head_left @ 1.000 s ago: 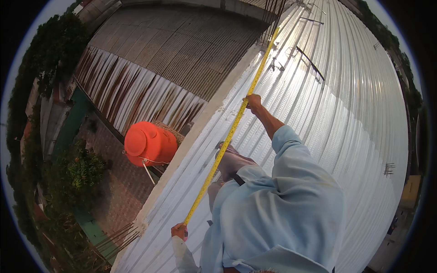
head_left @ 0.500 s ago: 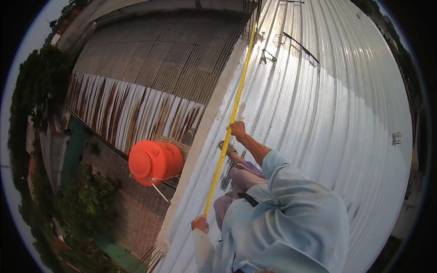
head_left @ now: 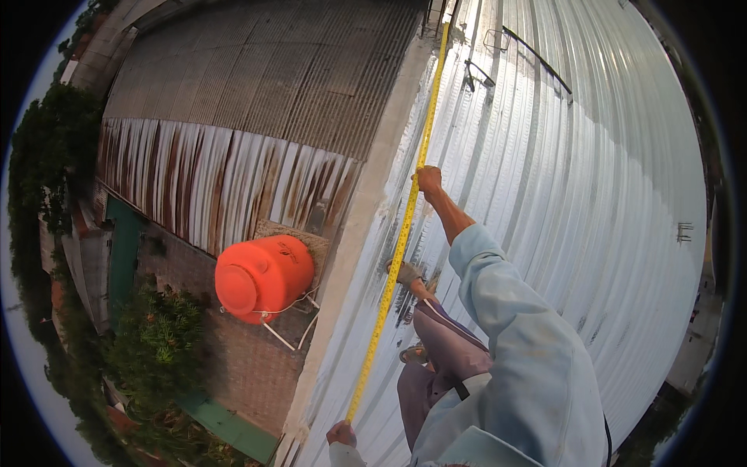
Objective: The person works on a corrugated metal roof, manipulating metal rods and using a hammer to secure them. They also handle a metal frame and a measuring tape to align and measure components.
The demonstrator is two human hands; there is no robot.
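While I stand on the white corrugated roof, the yellow tape runs taut between my two hands, its long axis lying along the roof's pale edge, from near my body up and away toward the far end. My right hand is the farther one, arm stretched out, fingers closed round the tape from its right side; beyond that grip the tape carries on up the roof. My left hand sits low and close to me, closed on the tape's near end, though I cannot tell whether it holds a case or just the band. So the tape lies just left of my feet, parallel to the ribs of the sheeting and close beside the edge.

Below the edge, well to my left, an orange tank stands on a frame; it is closed and I cannot see what is in it. Past it lie a rusted roof and green bushes.
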